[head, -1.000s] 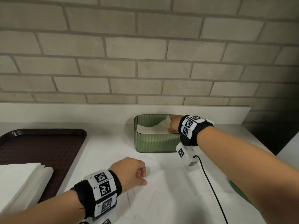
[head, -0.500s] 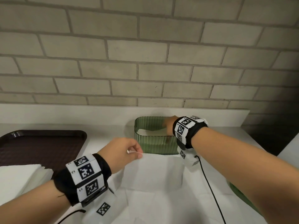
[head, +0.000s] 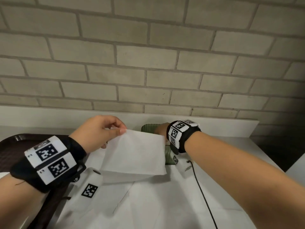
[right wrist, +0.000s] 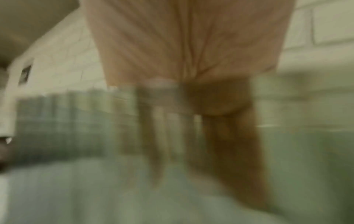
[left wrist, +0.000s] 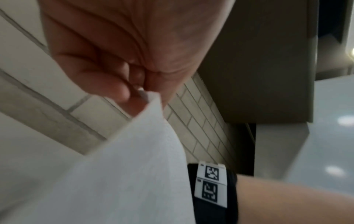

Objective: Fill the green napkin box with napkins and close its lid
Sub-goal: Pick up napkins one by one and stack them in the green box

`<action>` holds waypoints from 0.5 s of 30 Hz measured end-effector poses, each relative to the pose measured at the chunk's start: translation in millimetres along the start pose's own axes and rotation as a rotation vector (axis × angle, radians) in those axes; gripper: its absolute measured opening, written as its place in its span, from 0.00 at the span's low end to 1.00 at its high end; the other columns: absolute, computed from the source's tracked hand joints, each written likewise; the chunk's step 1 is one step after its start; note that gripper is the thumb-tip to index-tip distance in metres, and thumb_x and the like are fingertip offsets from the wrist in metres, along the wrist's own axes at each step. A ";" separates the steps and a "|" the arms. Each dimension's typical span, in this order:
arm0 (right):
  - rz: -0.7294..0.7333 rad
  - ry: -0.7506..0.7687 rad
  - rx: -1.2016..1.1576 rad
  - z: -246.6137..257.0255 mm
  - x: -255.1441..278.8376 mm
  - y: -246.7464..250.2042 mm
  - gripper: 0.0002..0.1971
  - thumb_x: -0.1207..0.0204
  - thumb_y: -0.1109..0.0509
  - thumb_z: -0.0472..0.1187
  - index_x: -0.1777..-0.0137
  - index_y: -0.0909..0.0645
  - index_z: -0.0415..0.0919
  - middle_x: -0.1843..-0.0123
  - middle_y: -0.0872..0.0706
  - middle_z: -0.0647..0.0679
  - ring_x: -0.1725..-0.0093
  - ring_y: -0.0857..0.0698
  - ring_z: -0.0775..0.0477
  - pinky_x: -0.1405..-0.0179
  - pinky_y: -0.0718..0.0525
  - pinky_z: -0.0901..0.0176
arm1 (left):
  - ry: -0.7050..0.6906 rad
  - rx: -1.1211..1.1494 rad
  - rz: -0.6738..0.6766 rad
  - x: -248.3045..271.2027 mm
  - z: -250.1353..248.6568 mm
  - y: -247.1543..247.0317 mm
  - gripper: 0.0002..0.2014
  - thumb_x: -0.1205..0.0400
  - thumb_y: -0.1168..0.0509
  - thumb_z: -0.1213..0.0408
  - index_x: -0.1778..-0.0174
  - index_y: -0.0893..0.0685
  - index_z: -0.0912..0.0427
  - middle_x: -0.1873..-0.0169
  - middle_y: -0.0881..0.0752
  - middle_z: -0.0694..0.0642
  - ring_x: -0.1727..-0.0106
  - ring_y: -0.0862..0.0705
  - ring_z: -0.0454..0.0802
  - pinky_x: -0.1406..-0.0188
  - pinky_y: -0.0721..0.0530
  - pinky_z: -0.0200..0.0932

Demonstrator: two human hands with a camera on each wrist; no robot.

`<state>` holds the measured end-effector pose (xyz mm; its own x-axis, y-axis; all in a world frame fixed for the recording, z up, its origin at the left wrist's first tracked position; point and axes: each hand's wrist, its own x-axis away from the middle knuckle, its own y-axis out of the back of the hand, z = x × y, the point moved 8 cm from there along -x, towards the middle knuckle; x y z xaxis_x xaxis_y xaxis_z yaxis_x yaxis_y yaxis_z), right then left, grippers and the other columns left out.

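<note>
L hand lifting 1 napkin toward green box; fill in progress, lid not on.

L hand [head: 99, 131]: thumb + fingertips [left wrist: 116, 91] pinched on top corner of napkin [head: 135, 151], sheet hanging in front of green napkin box [head: 149, 128], hiding most of it. Box sits at back of counter [head: 222, 179] by the brick wall, open-topped. R hand [head: 162, 129] reaches into box; finger pose can't tell, wrist view too blurred. More loose napkins [head: 148, 204] lie spread on counter near side. Brown tray [head: 9, 146] to L. Judged: partway, fill level hidden; more sheets + lid closing left; lid not identifiable. Writing: none legible, only square b/w code markers on wristbands [head: 49, 159].
</note>
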<state>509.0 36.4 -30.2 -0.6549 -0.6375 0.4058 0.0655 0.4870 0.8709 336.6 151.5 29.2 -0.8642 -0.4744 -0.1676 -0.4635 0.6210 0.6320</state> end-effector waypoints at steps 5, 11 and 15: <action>-0.046 -0.072 -0.123 -6.5 11.0 0.3 0.21 0.20 0.33 0.41 0.30 0.24 0.33 0.39 0.20 0.41 0.54 0.20 0.48 0.53 0.19 0.70 | 0.062 0.151 -0.083 -8.7 13.4 16.7 0.06 0.18 0.35 0.62 0.61 0.16 0.50 0.71 0.20 0.49 0.73 0.25 0.48 0.86 0.25 0.31; -0.026 -0.009 -0.805 -19.3 6.2 -12.1 0.14 0.20 0.36 0.34 0.35 0.25 0.36 0.42 0.18 0.41 0.48 0.20 0.45 0.38 0.20 0.50 | 0.257 0.559 -0.172 -21.4 34.0 13.3 0.04 0.16 0.38 0.64 0.54 0.18 0.56 0.88 0.22 0.41 0.87 0.26 0.36 0.83 0.26 0.31; -0.121 0.182 -1.835 -16.6 21.2 6.7 0.14 0.14 0.46 0.42 0.58 0.23 0.39 0.61 0.21 0.42 0.64 0.21 0.44 0.61 0.24 0.55 | 0.342 0.772 -0.105 -32.1 41.3 -0.3 0.12 0.17 0.37 0.64 0.40 0.18 0.64 0.64 0.14 0.54 0.71 0.21 0.47 0.73 0.27 0.39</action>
<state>508.1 16.3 -11.2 -0.6463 -0.7248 0.2387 0.7486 -0.6628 0.0145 356.4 192.3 3.2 -0.7601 -0.6386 0.1200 -0.6489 0.7558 -0.0881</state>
